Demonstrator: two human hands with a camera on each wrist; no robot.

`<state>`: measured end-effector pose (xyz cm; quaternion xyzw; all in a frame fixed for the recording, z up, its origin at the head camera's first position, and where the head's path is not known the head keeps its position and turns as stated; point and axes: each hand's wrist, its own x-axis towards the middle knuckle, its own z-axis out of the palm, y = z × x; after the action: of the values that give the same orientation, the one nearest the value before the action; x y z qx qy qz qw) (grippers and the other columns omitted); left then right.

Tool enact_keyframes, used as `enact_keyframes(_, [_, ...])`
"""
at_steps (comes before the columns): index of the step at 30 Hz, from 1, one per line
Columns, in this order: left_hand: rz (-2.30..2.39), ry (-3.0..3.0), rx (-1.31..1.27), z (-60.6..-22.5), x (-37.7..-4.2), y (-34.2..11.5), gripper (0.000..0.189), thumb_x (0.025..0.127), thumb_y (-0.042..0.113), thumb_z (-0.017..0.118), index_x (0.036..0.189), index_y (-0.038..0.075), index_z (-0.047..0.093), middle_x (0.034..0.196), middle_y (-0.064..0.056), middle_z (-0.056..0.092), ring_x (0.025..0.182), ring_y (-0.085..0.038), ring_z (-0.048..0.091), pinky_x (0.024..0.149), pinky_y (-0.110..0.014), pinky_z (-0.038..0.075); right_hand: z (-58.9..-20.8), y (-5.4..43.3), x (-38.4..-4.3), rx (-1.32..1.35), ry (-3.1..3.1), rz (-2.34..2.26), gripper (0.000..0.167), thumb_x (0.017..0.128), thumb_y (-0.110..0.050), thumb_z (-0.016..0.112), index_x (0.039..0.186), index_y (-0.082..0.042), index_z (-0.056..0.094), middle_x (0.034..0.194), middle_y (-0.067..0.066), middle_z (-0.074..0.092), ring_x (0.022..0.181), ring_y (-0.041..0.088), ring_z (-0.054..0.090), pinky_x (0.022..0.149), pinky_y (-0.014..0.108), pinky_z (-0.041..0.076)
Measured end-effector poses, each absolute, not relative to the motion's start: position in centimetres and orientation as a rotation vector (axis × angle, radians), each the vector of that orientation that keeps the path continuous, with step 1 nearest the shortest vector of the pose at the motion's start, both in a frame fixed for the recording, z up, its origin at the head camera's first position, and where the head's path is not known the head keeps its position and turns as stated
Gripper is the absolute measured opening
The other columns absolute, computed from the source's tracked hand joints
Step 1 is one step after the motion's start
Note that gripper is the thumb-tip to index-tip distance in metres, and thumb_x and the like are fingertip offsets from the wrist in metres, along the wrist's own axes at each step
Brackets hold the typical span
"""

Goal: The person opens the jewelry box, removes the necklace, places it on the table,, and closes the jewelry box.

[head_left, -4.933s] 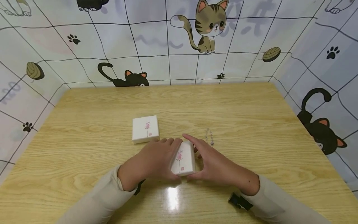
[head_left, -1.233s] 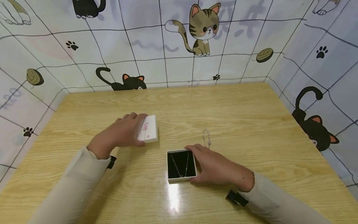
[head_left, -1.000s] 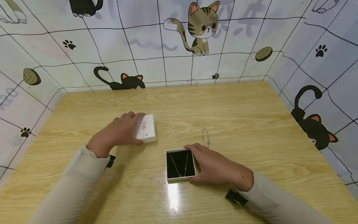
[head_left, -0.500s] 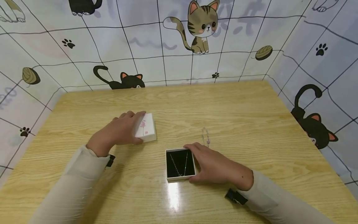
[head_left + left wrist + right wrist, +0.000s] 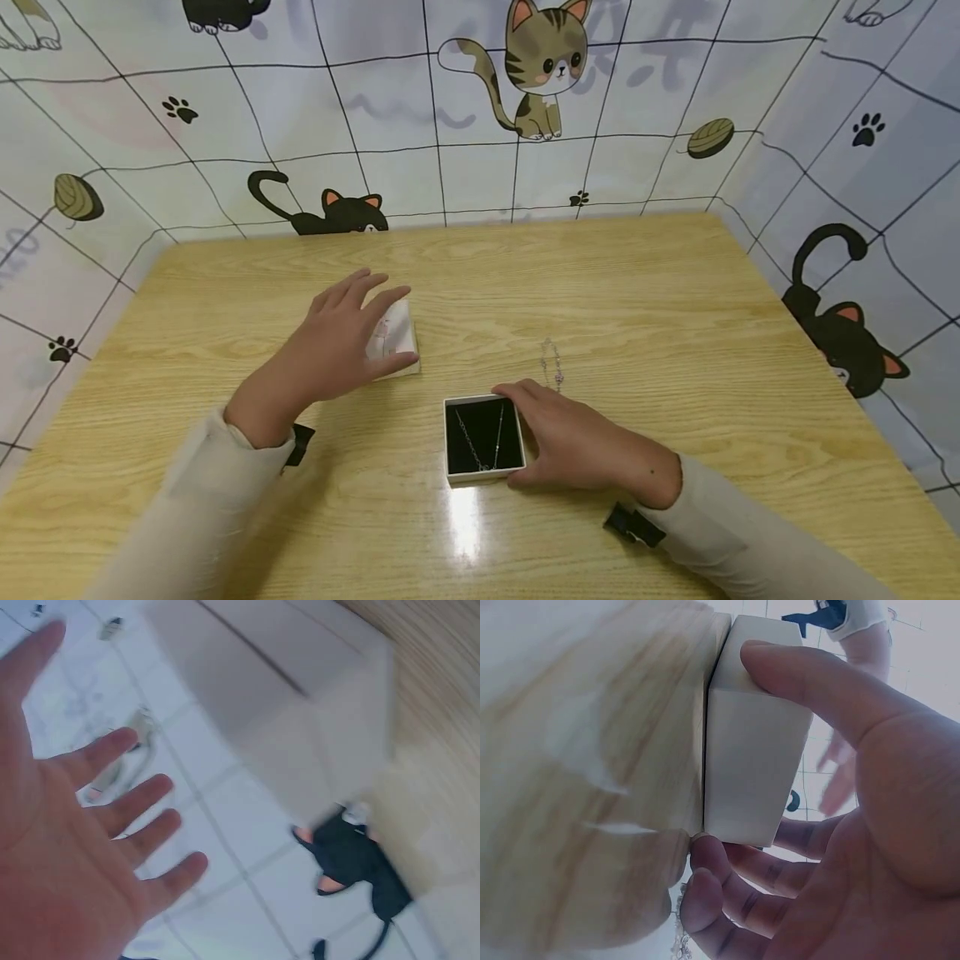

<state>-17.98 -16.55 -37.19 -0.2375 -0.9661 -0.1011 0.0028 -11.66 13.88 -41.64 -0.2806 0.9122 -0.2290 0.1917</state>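
My left hand (image 5: 326, 350) is over the white lid (image 5: 401, 333) with the pink flower print, fingers spread and holding nothing. In the left wrist view, this lid (image 5: 217, 675) sits on a closed white box (image 5: 322, 645), with a dark seam between them. My right hand (image 5: 573, 437) grips the open white box (image 5: 447, 446) by its right side, thumb at the near wall and fingers at the far one. Inside, a thin silver chain necklace (image 5: 470, 442) lies on the black lining. The right wrist view shows this box (image 5: 754, 765) standing on the table, pinched at two opposite walls.
A beaded bracelet (image 5: 558, 375) lies on the wooden table (image 5: 637, 292) just beyond my right hand. Cat-print sheeting (image 5: 480, 175) borders the table at the back and both sides. Black camera mounts (image 5: 633, 527) sit at both wrists.
The right-hand box lost its lid, which my left hand carried left onto the other box. Since half a second ago, the left hand has let go of the lid and risen. The right hand stays.
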Motion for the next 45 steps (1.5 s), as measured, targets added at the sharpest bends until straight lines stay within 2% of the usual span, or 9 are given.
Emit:
enact_keyframes(3, [-0.334, -2.888, -0.858, -36.6, -16.8, -14.9, 0.065, 0.091, 0.049, 0.070, 0.145, 0.019, 0.051, 0.148, -0.012, 0.048, 0.141, -0.036, 0.040, 0.110, -0.061, 0.034, -41.6, 13.9, -11.7, -0.781, 2.560, -0.643, 0.103, 0.072, -0.042, 0.088, 0.154, -0.012, 0.033, 0.142, 0.003, 0.049, 0.118, 0.018, 0.053, 0.100, 0.044, 0.048])
enact_keyframes(7, [-0.320, -2.756, -1.039, -36.8, -15.1, -12.4, 0.044, 0.091, 0.038, 0.072, 0.130, 0.019, 0.064, 0.125, -0.006, 0.064, 0.118, -0.028, 0.061, 0.095, -0.052, 0.049, -41.5, 13.9, -11.8, -0.780, 2.565, -0.643, 0.104, 0.071, -0.043, 0.089, 0.153, -0.012, 0.033, 0.140, 0.003, 0.050, 0.111, 0.017, 0.056, 0.095, 0.043, 0.050])
enact_keyframes(9, [-0.300, -2.736, -1.115, -37.3, -14.4, -11.3, 0.038, 0.091, 0.037, 0.073, 0.124, 0.019, 0.067, 0.116, -0.002, 0.066, 0.108, -0.024, 0.064, 0.091, -0.048, 0.051, -41.5, 13.9, -11.9, -0.771, 2.568, -0.640, 0.104, 0.071, -0.045, 0.088, 0.154, -0.012, 0.033, 0.141, 0.003, 0.050, 0.111, 0.016, 0.057, 0.094, 0.043, 0.051])
enact_keyframes(13, [-0.254, -2.766, -1.197, -38.5, -13.5, -10.1, 0.032, 0.089, 0.040, 0.075, 0.115, 0.021, 0.071, 0.106, 0.002, 0.066, 0.098, -0.018, 0.065, 0.088, -0.042, 0.051, -41.5, 13.8, -11.9, -0.750, 2.565, -0.654, 0.105, 0.071, -0.046, 0.088, 0.154, -0.013, 0.033, 0.144, 0.003, 0.049, 0.115, 0.018, 0.058, 0.095, 0.044, 0.051])
enact_keyframes(23, [-0.138, -2.839, -1.233, -40.3, -12.9, -9.3, 0.048, 0.083, 0.056, 0.075, 0.116, 0.021, 0.071, 0.114, -0.001, 0.063, 0.102, -0.018, 0.064, 0.081, -0.038, 0.048, -41.6, 13.6, -11.9, -0.734, 2.559, -0.655, 0.105, 0.072, -0.046, 0.088, 0.154, -0.013, 0.032, 0.146, 0.003, 0.048, 0.115, 0.017, 0.058, 0.095, 0.044, 0.051])
enact_keyframes(26, [-0.142, -2.887, -1.224, -40.4, -12.8, -9.4, 0.051, 0.082, 0.056, 0.076, 0.118, 0.020, 0.070, 0.115, -0.001, 0.062, 0.103, -0.020, 0.064, 0.080, -0.037, 0.047, -41.4, 13.7, -11.9, -0.743, 2.553, -0.619, 0.107, 0.073, -0.046, 0.087, 0.156, -0.011, 0.029, 0.149, 0.005, 0.047, 0.119, 0.020, 0.058, 0.096, 0.045, 0.051])
enact_keyframes(32, [-0.157, -2.931, -1.224, -40.4, -12.8, -9.4, 0.056, 0.081, 0.057, 0.076, 0.121, 0.018, 0.070, 0.116, -0.003, 0.063, 0.106, -0.023, 0.064, 0.084, -0.039, 0.049, -41.0, 14.0, -11.9, -0.742, 2.525, -0.562, 0.107, 0.078, -0.043, 0.083, 0.159, -0.010, 0.023, 0.159, 0.009, 0.037, 0.136, 0.027, 0.050, 0.106, 0.048, 0.046])
enact_keyframes(38, [-0.210, -2.976, -1.202, -40.5, -12.8, -9.4, 0.062, 0.079, 0.057, 0.078, 0.125, 0.016, 0.068, 0.115, -0.005, 0.063, 0.103, -0.022, 0.061, 0.089, -0.039, 0.052, -40.9, 14.1, -12.0, -0.722, 2.548, -0.558, 0.102, 0.078, -0.044, 0.084, 0.157, -0.010, 0.029, 0.158, 0.009, 0.040, 0.137, 0.029, 0.049, 0.108, 0.049, 0.044])
enact_keyframes(45, [-0.247, -3.036, -1.192, -40.6, -12.8, -9.4, 0.065, 0.079, 0.054, 0.079, 0.128, 0.013, 0.066, 0.117, -0.007, 0.063, 0.104, -0.024, 0.061, 0.089, -0.039, 0.052, -40.9, 14.1, -12.2, -0.719, 2.559, -0.566, 0.103, 0.076, -0.044, 0.085, 0.156, -0.010, 0.031, 0.157, 0.009, 0.041, 0.136, 0.029, 0.050, 0.108, 0.049, 0.044])
